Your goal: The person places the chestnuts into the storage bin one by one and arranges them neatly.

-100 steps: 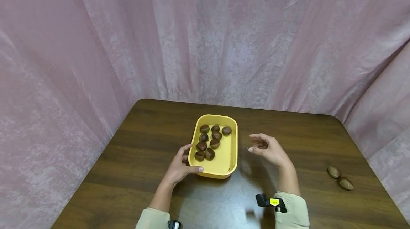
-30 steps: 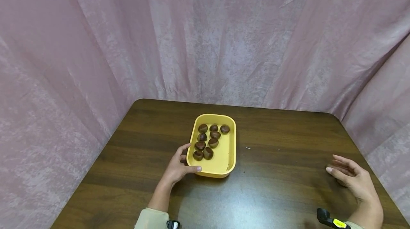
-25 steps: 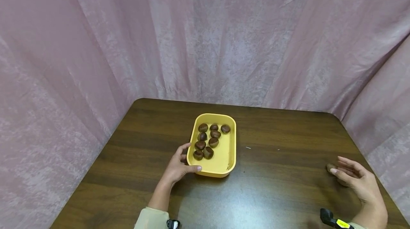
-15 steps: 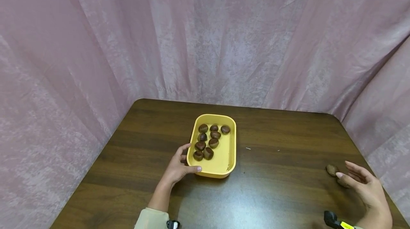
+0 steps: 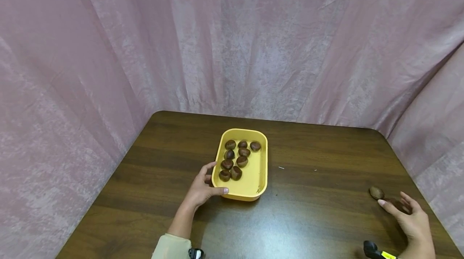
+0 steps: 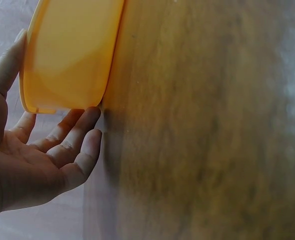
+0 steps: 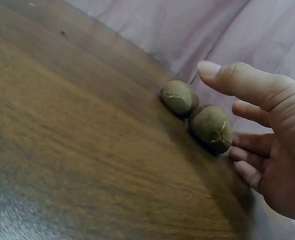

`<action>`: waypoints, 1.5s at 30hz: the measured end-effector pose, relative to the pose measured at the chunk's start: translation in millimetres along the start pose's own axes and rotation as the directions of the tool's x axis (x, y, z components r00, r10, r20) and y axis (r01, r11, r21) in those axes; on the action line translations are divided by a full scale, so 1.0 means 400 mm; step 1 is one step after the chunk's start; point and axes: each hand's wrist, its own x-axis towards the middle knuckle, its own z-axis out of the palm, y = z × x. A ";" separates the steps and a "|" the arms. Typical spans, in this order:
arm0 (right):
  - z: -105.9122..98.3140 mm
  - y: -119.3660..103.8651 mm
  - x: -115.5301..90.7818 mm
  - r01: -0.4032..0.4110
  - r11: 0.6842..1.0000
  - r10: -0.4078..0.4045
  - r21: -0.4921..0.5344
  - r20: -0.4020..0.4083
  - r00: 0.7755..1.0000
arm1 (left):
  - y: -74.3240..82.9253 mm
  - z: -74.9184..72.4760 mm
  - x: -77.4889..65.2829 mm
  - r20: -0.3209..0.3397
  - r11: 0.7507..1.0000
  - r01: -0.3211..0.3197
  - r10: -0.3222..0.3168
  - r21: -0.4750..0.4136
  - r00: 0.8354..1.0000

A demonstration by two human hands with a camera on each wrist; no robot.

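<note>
My left hand [image 5: 201,190] holds the near left corner of a yellow plastic tray [image 5: 253,178], thumb over the rim and fingers along the outside. Inside the tray several brown chestnuts [image 5: 241,161] lie toward the left and the far end. At the table's right side, my right hand [image 5: 411,220] is spread beside two loose chestnuts. One chestnut [image 5: 376,192] shows plainly in the head view; the hand mostly covers the other there. The right wrist view has that nearer chestnut [image 7: 211,127] resting on the wood, fingertips close behind it and the thumb raised above.
The dark wooden table [image 5: 319,146] has tiny pale scraps [image 5: 281,167] right of the tray. Pink curtains [image 5: 253,49] hang along the table's back and sides.
My right hand has gone from beside the tray to the two chestnuts at the right, lately shifting a little nearer to me and uncovering the farther one. My left hand stays on the tray.
</note>
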 end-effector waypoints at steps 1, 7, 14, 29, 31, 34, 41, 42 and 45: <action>0.002 0.002 0.002 -0.002 1.000 0.002 0.000 -0.004 1.000 | 0.012 0.000 -0.006 0.001 1.000 0.006 -0.006 0.003 1.000; 0.012 0.013 0.013 0.019 0.996 -0.021 -0.087 -0.023 1.000 | 0.014 0.000 -0.008 0.004 1.000 0.005 -0.005 0.011 1.000; 0.021 0.016 0.017 0.050 0.980 -0.065 -0.194 -0.074 0.995 | -0.039 -0.004 0.023 -0.003 1.000 0.008 -0.008 0.001 1.000; 0.095 -0.048 -0.064 0.093 0.991 -0.100 -0.099 -0.064 0.993 | -0.066 0.001 0.029 -0.011 1.000 -0.006 0.006 0.018 1.000; 0.104 -0.066 -0.068 0.152 0.983 -0.155 -0.104 -0.023 0.988 | -0.065 0.001 0.032 -0.018 1.000 -0.007 0.008 0.022 1.000; 0.121 -0.092 -0.073 0.263 0.956 -0.263 -0.127 0.021 0.965 | -0.064 0.003 0.031 -0.023 1.000 -0.009 0.009 0.023 1.000; 0.175 -0.149 -0.080 0.446 0.891 -0.442 -0.088 0.060 0.895 | -0.071 0.002 0.031 -0.013 1.000 -0.011 0.011 0.013 1.000; 0.184 -0.157 -0.078 0.459 0.884 -0.455 -0.082 0.062 0.888 | -0.071 0.001 0.032 -0.013 1.000 -0.011 0.011 0.010 1.000; 0.209 -0.185 -0.075 0.466 0.883 -0.460 -0.060 0.089 0.884 | -0.072 0.000 0.034 -0.010 1.000 -0.009 0.009 -0.003 1.000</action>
